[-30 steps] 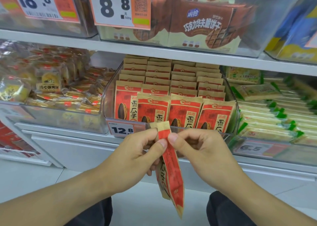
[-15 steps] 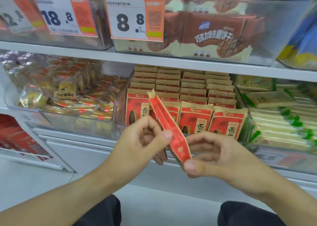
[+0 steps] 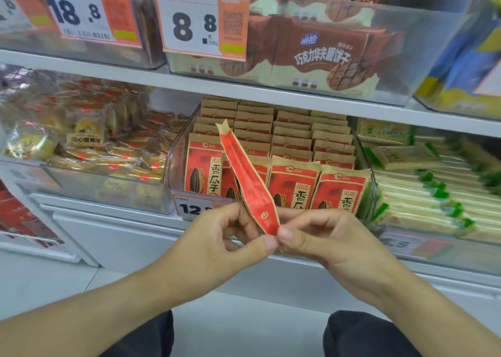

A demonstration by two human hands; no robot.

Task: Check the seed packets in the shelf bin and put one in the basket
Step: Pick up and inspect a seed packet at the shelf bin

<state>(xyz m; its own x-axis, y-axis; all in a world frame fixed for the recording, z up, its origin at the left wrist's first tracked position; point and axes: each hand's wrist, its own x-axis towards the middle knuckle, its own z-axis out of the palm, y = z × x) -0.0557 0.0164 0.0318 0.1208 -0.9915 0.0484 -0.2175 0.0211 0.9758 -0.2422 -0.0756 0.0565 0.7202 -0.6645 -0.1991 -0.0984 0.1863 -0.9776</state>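
Observation:
A red and tan seed packet stands edge-on in front of the shelf bin, its sealed tan end pointing up and left. My left hand and my right hand both pinch its lower end between thumb and fingers. Behind it, the clear shelf bin holds several rows of the same red seed packets, upright and facing me. No basket is in view.
A 12.8 price tag hangs on the bin front. Left is a clear bin of wrapped yolk pastries; right, a bin of green and cream packs. The shelf above carries brown wafer boxes. My knees show at the bottom.
The packet has been flipped from hanging downward to pointing upward. Both hands now pinch its lower end together, and the view has moved closer to the shelf.

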